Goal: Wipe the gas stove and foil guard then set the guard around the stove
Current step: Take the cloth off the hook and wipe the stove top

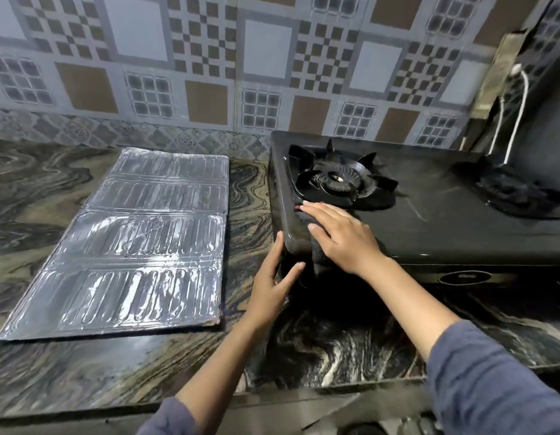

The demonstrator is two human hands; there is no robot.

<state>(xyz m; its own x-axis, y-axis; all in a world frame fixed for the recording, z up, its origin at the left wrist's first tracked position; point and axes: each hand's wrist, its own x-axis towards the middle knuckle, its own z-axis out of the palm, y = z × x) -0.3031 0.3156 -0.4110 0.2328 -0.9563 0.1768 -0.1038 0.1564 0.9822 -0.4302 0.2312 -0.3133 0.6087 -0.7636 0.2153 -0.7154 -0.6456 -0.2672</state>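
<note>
The gas stove (429,215) is judged mid-wipe: a dark cloth (317,257) is pressed on its near left corner by the flat right hand (338,233), and the corner is steadied by the left hand (272,277), fingers straight. The foil guard (131,240) is laid flat on the bench (52,365), left of the stove, not yet set around it.

Left hand (272,285), right hand (343,237) on stove (445,221) corner

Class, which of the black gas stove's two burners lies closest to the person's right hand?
The black left-end burner, just beyond the right hand; the other burner sits far off at the black gas stove's right end.
</note>
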